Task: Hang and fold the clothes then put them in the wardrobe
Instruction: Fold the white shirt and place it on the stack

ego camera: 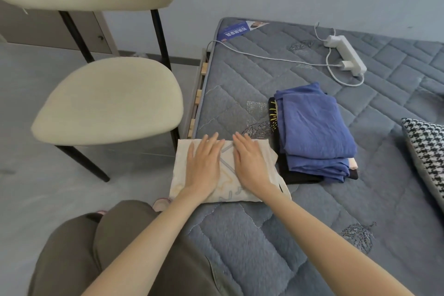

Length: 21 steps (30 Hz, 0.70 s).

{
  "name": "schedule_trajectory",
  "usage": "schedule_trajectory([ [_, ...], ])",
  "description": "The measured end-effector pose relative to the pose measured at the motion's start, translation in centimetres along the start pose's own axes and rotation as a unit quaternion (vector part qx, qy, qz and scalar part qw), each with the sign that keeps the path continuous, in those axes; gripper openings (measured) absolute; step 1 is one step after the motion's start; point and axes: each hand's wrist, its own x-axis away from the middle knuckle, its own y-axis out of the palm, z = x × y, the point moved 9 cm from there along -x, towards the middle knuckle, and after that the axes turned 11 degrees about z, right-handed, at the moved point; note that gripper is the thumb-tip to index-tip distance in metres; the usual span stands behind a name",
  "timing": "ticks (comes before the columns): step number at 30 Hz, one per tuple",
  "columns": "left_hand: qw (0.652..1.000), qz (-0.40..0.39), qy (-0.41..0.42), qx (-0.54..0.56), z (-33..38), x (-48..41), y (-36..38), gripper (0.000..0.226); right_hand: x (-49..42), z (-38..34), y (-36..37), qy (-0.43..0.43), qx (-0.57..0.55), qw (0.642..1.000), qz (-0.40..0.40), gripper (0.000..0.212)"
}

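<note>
A folded cream garment (227,182) with pale line patterns lies at the left edge of the grey quilted mattress (252,235). My left hand (204,163) and my right hand (249,164) both press flat on top of it, fingers straight, side by side. Just to the right stands a stack of folded clothes (314,134): a blue garment on top, black pieces under it and a pink edge showing at its near right corner.
A cream chair (108,101) with black legs stands left of the bed. A white power strip (346,55) with cables lies on the far mattress. A houndstooth cushion (427,149) sits at the right edge. Grey floor is at the left.
</note>
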Motion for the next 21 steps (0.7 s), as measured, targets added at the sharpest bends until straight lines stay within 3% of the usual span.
schedule_trajectory([
  [4,0.996,-0.045,-0.067,-0.042,-2.2,1.7,2.7,0.045,1.5,1.3,2.3,-0.002,0.065,0.995,-0.074,0.048],
  [9,0.987,-0.030,-0.136,-0.076,-4.0,2.9,2.7,0.047,2.1,3.9,2.1,0.017,0.090,0.993,-0.078,0.050],
  [13,0.973,-0.023,-0.227,-0.039,-5.7,4.4,2.1,0.049,2.9,6.7,1.2,0.098,0.069,0.991,-0.051,0.054],
  [17,0.940,0.003,-0.321,0.117,-7.6,5.4,2.0,0.054,4.1,7.4,0.7,0.155,-0.026,0.987,-0.036,0.056],
  [21,0.884,0.053,-0.383,0.264,-9.1,5.2,1.6,0.066,4.8,6.5,0.2,0.171,-0.036,0.985,-0.007,0.061],
])
